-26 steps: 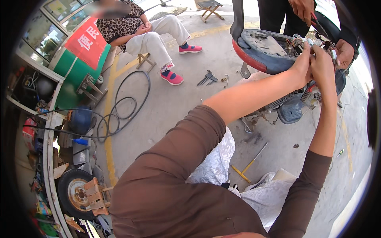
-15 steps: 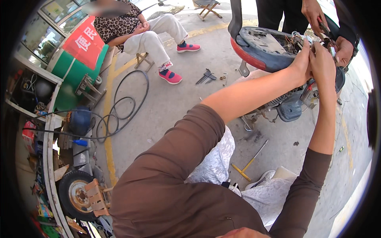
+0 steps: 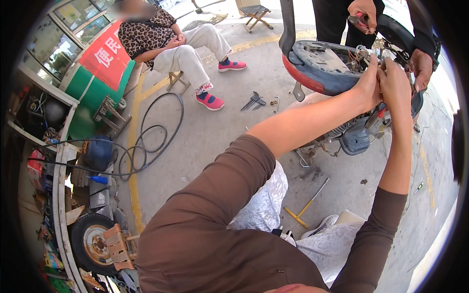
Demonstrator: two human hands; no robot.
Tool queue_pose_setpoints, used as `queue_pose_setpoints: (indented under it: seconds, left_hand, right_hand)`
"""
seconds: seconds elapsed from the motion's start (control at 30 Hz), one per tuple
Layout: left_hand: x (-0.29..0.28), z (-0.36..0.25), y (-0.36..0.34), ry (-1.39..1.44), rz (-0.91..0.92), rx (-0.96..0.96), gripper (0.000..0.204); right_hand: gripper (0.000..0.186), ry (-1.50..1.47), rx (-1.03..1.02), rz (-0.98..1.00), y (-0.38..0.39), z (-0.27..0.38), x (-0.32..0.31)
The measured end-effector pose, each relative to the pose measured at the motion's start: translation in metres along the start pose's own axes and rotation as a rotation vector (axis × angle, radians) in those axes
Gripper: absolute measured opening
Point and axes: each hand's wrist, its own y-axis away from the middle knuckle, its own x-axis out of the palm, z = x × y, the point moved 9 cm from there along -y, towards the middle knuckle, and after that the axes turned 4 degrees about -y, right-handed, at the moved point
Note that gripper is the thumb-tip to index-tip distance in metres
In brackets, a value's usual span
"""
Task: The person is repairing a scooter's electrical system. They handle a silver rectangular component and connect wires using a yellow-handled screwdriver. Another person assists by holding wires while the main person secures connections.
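My left hand point(image 3: 369, 84) and my right hand point(image 3: 394, 80) meet at the rear body of a scooter point(image 3: 322, 85), beside a tangle of thin wires point(image 3: 362, 53). Fingers of both are bent and closed near the wiring; their grip is hidden from view. Opposite me, a person in dark clothes holds red-handled pliers point(image 3: 360, 20) in one hand. This co-worker's other hand point(image 3: 421, 68) rests at the scooter, just right of my right hand. Below my wrists are a black plastic part point(image 3: 355, 136) and a coil spring point(image 3: 339, 129).
A yellow T-handle wrench point(image 3: 307, 205) lies on the concrete by my shoe. Hex keys point(image 3: 253, 100) lie farther off. A black hose point(image 3: 171, 141) coils at left, near a wheel point(image 3: 95, 242) and cluttered shelving. Another person sits on a stool, far left.
The co-worker's hand with the pliers has moved up and left, away from the wiring. My hands stay at nearly the same spot, with the view shifted slightly.
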Motion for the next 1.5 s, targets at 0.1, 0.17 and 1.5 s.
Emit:
queue_pose_setpoints:
  seconds: [0.1, 0.17, 1.5]
  left_hand:
    - [-0.007, 0.003, -0.006, -0.019, 0.031, 0.011, 0.069]
    - [-0.006, 0.003, -0.009, -0.041, 0.044, 0.036, 0.067]
    - [0.001, -0.005, -0.002, 0.043, 0.058, 0.012, 0.075]
  right_hand:
    - [0.014, -0.006, -0.056, -0.017, 0.000, -0.001, 0.004]
    - [0.014, -0.044, -0.052, 0.025, -0.002, -0.007, 0.010]
    - [0.013, -0.025, -0.007, 0.006, 0.002, 0.004, -0.005]
